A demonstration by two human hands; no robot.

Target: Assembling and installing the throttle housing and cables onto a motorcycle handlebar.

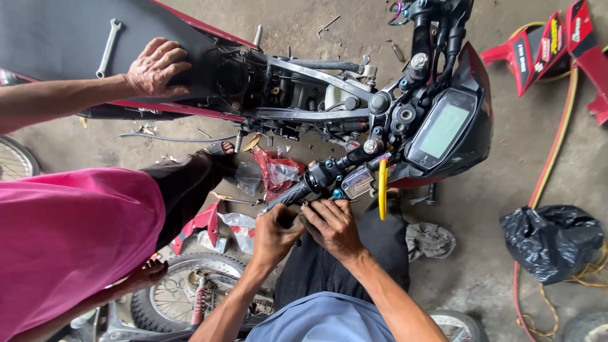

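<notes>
Both hands (307, 231) under ribbed rubber handlebar grip (288, 196)

The seat (57, 31) is showing matte black, edged by dark red bodywork (190, 25). A silver wrench (107, 47) is lying on it. The frame (316, 76) is looking grey and black, and the dash (443, 130) is showing a pale grey-green screen in a black surround. The grip (288, 195) is black, with blue bolts beside it and a yellow lever (382, 190). A co-worker's shirt (69, 240) is glowing bright pink; the person's own shirt (323, 320) is blue-grey over black trousers (380, 244). Red panels (551, 44) are carrying black and yellow graphics. The bag (551, 240) is glossy black, the floor (506, 164) dull grey.
</notes>
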